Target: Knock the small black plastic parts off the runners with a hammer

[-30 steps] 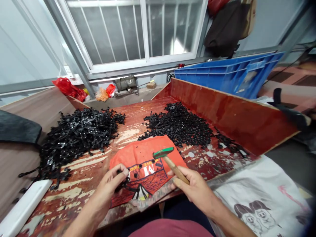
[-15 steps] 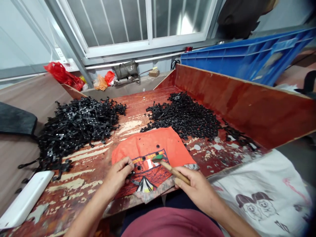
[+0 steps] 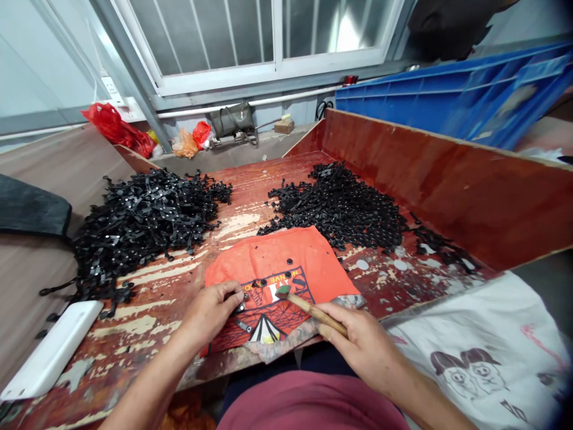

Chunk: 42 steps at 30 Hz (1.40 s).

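Observation:
My left hand (image 3: 210, 313) is at the left of an orange printed cloth (image 3: 313, 245), its thumb and fingers pinched together around a small black part that is mostly hidden. Several small black round pieces (image 3: 289, 261) lie on the cloth, and a black strip with metal dots (image 3: 243, 325) is just below my left fingertips. My right hand (image 3: 349, 337) is closed around the wooden handle of a brush-like tool (image 3: 308, 307). Its green tip rests on or just over the cloth's print; I cannot tell whether it touches.
Heaps of black strap-like parts lie at left (image 3: 147, 221) and right (image 3: 344, 209) on the worn red table (image 3: 242, 179). A white oblong case (image 3: 54, 349) sits at the left front. A red board (image 3: 447, 173) walls the right side, with a blue crate (image 3: 425, 107) behind.
One small round piece on the cloth has shifted away from me, up beside another. My left hand has changed its position slightly; the tool's tip has moved a little left. The view has shifted slightly.

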### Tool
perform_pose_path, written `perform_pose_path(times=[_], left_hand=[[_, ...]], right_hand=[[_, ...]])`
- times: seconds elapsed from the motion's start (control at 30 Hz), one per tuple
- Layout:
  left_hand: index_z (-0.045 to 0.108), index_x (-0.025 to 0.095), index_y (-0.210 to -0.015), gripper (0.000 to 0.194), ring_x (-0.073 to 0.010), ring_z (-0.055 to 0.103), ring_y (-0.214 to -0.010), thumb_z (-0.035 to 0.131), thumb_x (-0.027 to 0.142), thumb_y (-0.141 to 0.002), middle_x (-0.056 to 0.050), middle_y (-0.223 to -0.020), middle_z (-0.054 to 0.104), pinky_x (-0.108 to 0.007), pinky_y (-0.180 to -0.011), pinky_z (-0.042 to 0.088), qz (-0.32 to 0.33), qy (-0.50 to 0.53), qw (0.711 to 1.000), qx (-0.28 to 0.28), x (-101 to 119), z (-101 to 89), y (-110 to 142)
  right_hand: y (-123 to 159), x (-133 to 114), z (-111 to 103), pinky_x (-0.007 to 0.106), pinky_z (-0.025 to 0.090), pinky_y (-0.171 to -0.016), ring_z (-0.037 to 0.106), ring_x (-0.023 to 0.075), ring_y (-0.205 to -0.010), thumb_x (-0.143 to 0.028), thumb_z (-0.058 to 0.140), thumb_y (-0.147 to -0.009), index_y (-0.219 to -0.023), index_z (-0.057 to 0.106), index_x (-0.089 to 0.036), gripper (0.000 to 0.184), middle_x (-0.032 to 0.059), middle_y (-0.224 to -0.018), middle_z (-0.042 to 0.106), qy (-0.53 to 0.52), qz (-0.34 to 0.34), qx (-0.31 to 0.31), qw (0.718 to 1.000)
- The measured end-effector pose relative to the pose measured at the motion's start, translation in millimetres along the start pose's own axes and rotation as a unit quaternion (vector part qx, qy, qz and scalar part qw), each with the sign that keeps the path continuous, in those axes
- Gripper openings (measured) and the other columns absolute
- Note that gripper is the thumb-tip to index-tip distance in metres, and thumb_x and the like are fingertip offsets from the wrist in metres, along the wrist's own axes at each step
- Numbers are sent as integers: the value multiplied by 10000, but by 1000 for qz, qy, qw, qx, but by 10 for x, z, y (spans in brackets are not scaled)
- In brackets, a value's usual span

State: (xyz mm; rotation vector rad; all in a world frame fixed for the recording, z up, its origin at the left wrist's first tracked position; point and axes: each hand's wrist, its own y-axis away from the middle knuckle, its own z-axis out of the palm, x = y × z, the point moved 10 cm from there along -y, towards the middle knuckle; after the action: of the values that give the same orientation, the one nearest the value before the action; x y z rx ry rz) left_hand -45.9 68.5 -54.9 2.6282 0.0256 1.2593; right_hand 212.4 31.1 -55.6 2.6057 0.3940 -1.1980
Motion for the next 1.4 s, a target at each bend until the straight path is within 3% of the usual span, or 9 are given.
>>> perform_pose_path(times=[0.33, 0.47, 0.57, 0.77, 0.9, 1.03, 1.1, 1.2, 1.4], left_hand=[[532, 208, -693, 280, -169, 509, -654, 483, 411, -880, 32, -626, 526, -252, -639, 342, 19, -4, 999, 39, 144, -99, -3], [558, 207, -698, 259, -167, 514, -645, 513, 397, -868, 30, -632, 556, -247, -625, 337, 33, -19, 998, 56, 185, -153, 12], [572, 201, -701, 278, -165, 501, -661, 538, 425, -862, 28, -644, 547, -243, -634, 352, 30, -1, 995, 94, 127, -327, 119], [630, 200, -788, 361, -165, 517, -711, 658, 560, -790, 22, -738, 601, -227, -638, 388, -58, 123, 967, 214, -401, -761, 681], [679, 211, -894, 434, -186, 566, -849, 776, 573, -676, 8, -890, 656, -222, -715, 439, -100, 210, 925, 301, -826, -966, 1034], [678, 228, -929, 466, -166, 563, -824, 817, 560, -633, 22, -886, 637, -219, -694, 449, -125, 300, 881, 342, -1070, -1071, 1132], [670, 224, -919, 482, -160, 553, -795, 829, 558, -610, 24, -868, 629, -220, -667, 442, -127, 323, 875, 338, -1040, -1082, 1085], [657, 200, -855, 437, -140, 522, -753, 817, 540, -632, 23, -832, 621, -208, -641, 409, -112, 306, 907, 267, -775, -968, 879], [599, 178, -761, 281, -121, 454, -665, 630, 447, -834, 32, -690, 522, -222, -625, 355, -10, 169, 982, 78, -97, -372, 327]], right_hand=[[148, -103, -75, 283, 467, -709, 676, 221, -821, -245, 442, -950, -1240, 670, -327, 378, 29, -953, 752, 31, -33, -23, 999], [-2, -189, -104, 253, 404, -603, 635, 187, -688, -286, 494, -948, -1010, 717, -277, 232, 2, -781, 719, 83, -18, -2, 996], [-282, -500, -36, 232, 356, -546, 607, 147, -630, -302, 534, -940, -862, 696, -238, 191, -8, -744, 702, 122, -41, 10, 992], [-779, -1109, 434, 257, 447, -711, 679, 194, -815, -256, 563, -918, -925, 735, -202, 181, 69, -886, 747, 245, -109, -27, 963], [-864, -1221, 683, 293, 479, -739, 690, 218, -846, -133, 479, -927, -1001, 707, -139, 239, 140, -958, 727, 284, -134, -52, 948], [-800, -1245, 810, 289, 489, -739, 685, 215, -882, -129, 443, -949, -1016, 685, -135, 251, 148, -1005, 709, 305, -161, -71, 936], [-712, -1228, 818, 283, 494, -731, 687, 207, -874, -124, 464, -936, -1000, 682, -151, 229, 125, -991, 712, 310, -168, -79, 932], [-530, -1154, 720, 283, 505, -732, 693, 202, -898, -138, 514, -902, -1105, 662, -208, 261, 64, -1025, 721, 305, -169, -75, 934], [-193, -702, 375, 299, 535, -851, 710, 199, -965, -118, 540, -830, -1111, 705, -302, 375, -20, -1122, 743, 205, -120, -52, 970]])
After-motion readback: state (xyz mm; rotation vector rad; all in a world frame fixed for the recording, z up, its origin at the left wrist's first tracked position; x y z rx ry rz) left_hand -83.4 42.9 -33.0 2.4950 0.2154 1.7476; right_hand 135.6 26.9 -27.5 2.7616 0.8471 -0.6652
